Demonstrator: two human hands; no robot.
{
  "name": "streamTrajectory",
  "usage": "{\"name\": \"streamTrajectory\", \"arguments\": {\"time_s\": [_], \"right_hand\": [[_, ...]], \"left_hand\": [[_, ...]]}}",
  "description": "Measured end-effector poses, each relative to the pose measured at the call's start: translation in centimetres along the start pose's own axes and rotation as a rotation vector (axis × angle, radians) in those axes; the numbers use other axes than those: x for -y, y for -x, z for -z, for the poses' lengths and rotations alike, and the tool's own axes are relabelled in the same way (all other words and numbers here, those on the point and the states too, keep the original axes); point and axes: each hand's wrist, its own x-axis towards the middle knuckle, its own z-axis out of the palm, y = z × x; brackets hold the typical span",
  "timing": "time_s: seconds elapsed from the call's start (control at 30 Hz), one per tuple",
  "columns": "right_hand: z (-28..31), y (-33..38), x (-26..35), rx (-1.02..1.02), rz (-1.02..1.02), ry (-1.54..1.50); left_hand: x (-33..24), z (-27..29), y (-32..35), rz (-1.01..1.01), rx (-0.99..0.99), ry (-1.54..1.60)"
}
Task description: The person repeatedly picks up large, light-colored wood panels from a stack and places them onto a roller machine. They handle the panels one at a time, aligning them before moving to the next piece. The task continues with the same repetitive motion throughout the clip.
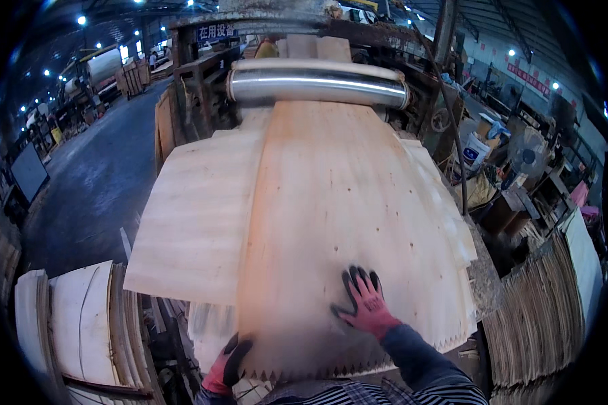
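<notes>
A wide pale wood veneer sheet (344,202) with small dark knots and a toothed near edge lies before me, its far end close under a shiny metal roller (317,88). Flat on its near right part rests my right hand (368,304), in a pink glove with dark fingertips, fingers spread. My left hand (227,368), gloved alike, is curled at the sheet's near left corner and grips the edge there; part of its fingers is hidden. More veneer sheets (189,216) lie beneath and stick out to the left.
Stacks of veneer stand at the lower left (81,324) and lower right (534,324). The roller sits in a rusty machine frame (199,84). A fan (527,156) and a white bucket (476,150) stand to the right. Dark floor (91,182) runs along the left.
</notes>
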Motion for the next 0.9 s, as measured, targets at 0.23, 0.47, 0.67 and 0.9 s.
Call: {"name": "streamTrajectory", "arguments": {"time_s": [0.23,0.47,0.67,0.9], "right_hand": [[1.9,17.4,5.6,0.102,-0.1,-0.023],[2.4,18.3,3.9,-0.394,-0.174,0.036],[0.9,18.0,3.6,-0.154,-0.098,-0.038],[-0.6,15.9,1.5,0.147,0.023,-0.158]], "left_hand": [[-11.5,-7.3,1.3,-0.106,0.209,-0.149],[-13.1,-10.4,3.4,-0.256,0.088,0.053],[-10.0,-6.5,2.1,-0.146,0.017,-0.021],[-0.2,-0.4,-1.1,0.083,-0.182,-0.268]]}}
